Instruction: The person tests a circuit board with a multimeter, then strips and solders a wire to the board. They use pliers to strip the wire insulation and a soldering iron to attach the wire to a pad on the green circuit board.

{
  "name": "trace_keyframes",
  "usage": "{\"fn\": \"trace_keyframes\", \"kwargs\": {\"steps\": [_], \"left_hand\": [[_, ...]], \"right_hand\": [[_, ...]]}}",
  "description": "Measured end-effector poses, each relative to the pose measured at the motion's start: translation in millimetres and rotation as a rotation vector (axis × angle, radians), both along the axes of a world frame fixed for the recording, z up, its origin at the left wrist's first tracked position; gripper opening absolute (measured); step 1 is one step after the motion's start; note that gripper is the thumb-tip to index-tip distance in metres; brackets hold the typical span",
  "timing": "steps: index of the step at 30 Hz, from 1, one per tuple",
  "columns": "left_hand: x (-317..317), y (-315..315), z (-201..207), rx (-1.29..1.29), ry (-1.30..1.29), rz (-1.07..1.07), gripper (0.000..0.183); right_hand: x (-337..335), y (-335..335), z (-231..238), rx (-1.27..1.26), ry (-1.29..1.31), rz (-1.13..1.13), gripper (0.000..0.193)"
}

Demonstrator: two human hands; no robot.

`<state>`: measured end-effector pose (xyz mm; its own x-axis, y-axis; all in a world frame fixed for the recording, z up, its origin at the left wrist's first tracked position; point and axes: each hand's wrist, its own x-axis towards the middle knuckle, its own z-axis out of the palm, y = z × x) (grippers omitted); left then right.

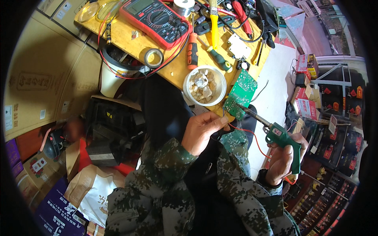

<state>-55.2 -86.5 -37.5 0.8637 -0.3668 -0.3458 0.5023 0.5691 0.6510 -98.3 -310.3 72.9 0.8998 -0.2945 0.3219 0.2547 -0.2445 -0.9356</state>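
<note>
A green printed circuit board (243,89) lies tilted at the table's near right corner, with solder joints showing on its upper face. My right hand (281,160) is wrapped round the green pistol grip of a soldering gun (281,137), whose metal tip meets the board's lower part. Beside the board's near edge, my left hand (204,129) is closed in a pinch on a thin wire. From those fingertips a red wire (256,137) loops toward my right hand. Left of the board stands a round white tub (204,85) of amber lumps that look like rosin.
On the wooden table (173,70) lie a red multimeter (155,21) with leads hanging over the edge, a tape roll (153,58), screwdrivers (192,51), a yellow-handled brush (214,27) and a solder spool (184,7). Cardboard boxes (43,78) fill the left; shelved goods (338,141) stand right.
</note>
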Motion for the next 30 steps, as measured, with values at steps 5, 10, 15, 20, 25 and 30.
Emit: {"fn": "trace_keyframes", "kwargs": {"steps": [5, 10, 15, 20, 25, 30], "left_hand": [[-1, -2, 1, -0.041, 0.026, 0.028, 0.023], [-1, -2, -1, -0.027, 0.025, 0.017, 0.022], [-2, -2, -4, -0.067, 0.025, 0.025, 0.023], [-1, -1, -2, -0.060, 0.018, 0.019, 0.023], [-1, 1, 2, -0.058, 0.050, 0.007, 0.022], [-1, -1, 1, -0.072, 0.043, 0.021, 0.025]], "right_hand": [[6, -6, 3, 0.081, -0.048, -0.142, 0.042], [18, -20, 10, 0.162, -0.162, -0.237, 0.032], [21, -60, 28, 0.257, -0.192, -0.034, 0.034], [16, -103, 29, 0.301, -0.255, -0.147, 0.033], [16, -146, 44, 0.422, -0.290, -0.117, 0.025], [15, -161, 48, 0.458, -0.311, -0.140, 0.025]]}}
